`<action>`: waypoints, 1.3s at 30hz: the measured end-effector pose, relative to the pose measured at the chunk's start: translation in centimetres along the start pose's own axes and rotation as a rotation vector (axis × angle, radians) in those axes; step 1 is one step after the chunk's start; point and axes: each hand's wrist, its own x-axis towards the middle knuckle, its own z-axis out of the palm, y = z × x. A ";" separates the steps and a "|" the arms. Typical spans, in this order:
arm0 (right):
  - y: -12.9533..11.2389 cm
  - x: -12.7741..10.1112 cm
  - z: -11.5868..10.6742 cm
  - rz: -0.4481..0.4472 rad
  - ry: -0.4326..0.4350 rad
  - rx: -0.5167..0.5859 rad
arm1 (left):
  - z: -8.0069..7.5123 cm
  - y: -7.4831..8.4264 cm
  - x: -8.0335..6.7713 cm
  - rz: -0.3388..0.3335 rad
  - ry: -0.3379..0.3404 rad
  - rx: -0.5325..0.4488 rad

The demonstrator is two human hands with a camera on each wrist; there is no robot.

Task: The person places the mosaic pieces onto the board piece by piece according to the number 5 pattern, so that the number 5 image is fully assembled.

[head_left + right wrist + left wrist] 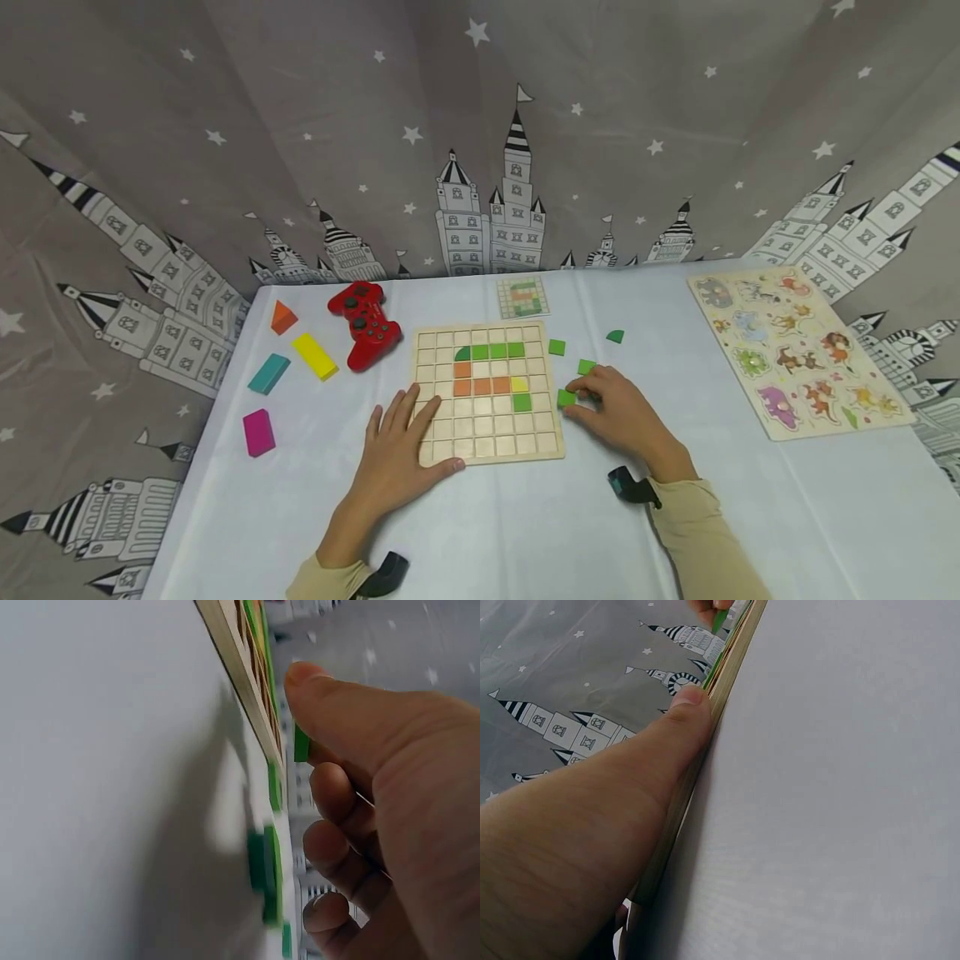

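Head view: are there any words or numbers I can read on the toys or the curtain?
None can be read.
Grid board: coloured tiles only, no writing.
Pattern card: a picture, no words.
Animal puzzle: pictures only; any print is too small to read.
Curtain: castles and stars, no text.

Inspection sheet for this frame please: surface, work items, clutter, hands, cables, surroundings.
Surface: table under a pale cloth.
Work items: wooden grid board, partly filled with green, orange and yellow tiles; green tile at its right edge; pattern card behind it.
Clutter: red game controller, loose coloured blocks, animal puzzle, spare green tiles.
Hands: left hand rests flat on the board; right hand pinches the green tile.
Cables: nothing seen.
Surroundings: grey castle-print curtain.
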 end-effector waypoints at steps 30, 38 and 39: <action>-5.4 0.3 3.7 -0.121 -0.043 -0.104 | 0.0 0.0 0.0 0.011 0.010 -0.004; -5.5 0.2 3.6 -0.100 -0.062 -0.095 | 0.0 0.0 0.0 0.013 0.014 0.000; -5.5 0.2 3.6 -0.100 -0.063 -0.094 | 0.0 0.0 0.0 0.012 0.014 0.001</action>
